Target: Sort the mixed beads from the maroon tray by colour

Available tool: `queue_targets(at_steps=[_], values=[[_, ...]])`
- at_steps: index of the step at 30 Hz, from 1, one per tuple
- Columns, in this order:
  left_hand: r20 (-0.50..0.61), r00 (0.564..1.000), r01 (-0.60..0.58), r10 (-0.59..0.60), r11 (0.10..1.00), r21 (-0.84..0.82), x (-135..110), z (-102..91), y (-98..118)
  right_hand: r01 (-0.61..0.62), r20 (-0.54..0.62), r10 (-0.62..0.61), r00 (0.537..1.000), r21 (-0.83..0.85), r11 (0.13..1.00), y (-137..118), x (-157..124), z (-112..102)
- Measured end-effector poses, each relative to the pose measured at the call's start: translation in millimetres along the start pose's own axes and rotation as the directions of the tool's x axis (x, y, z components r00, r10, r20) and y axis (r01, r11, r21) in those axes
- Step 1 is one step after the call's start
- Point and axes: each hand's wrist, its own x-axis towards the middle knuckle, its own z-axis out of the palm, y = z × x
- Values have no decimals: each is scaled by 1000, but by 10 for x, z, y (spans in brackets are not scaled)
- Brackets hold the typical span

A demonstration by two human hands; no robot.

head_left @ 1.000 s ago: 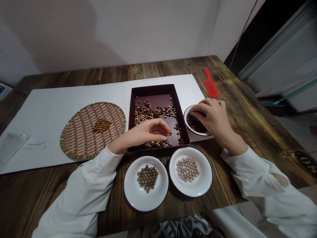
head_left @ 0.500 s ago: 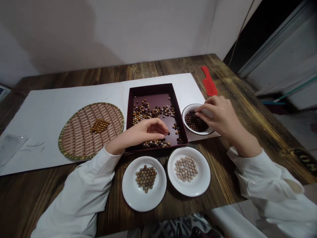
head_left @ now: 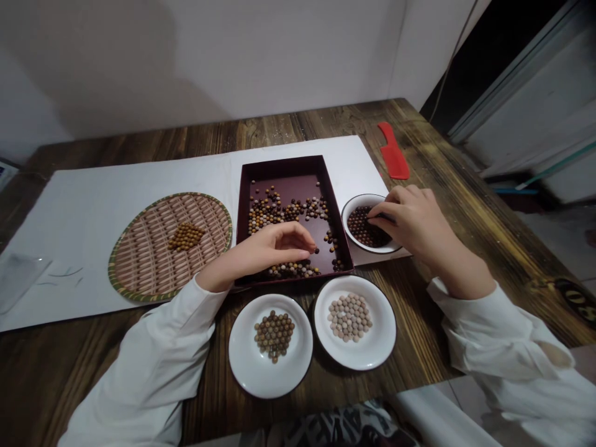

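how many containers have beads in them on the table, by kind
white plates: 2
white bowl: 1
dark maroon tray: 1
round woven tray: 1
total: 5

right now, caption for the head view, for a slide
Left hand over mixed round beads in a dark maroon rectangular tray, right hand in a white bowl of dark beads

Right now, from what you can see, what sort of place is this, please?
Probably a craft table at home, though I cannot be sure. A wooden table holds a dark tray of mixed beads, a woven round tray, and white plates.
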Motion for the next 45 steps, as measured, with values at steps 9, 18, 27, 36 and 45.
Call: queue_targets(at_steps=[9,18,27,36,45], values=[[3,1000,-5,5,1000,16,-6,0,15,-50,-64,49,997,-25,998,-139,143,68],[10,1000,6,-6,1000,11,0,2,4,-61,-83,60,995,-10,998,-176,177,129],[8,1000,-4,4,1000,9,6,1,8,-62,-64,62,996,5,998,-150,127,59],[-76,986,-100,150,888,448,21,34,-100,-39,-26,40,999,16,999,-150,98,51],[113,974,-219,196,692,688,25,68,-191,-39,-58,42,997,54,998,-185,65,6]])
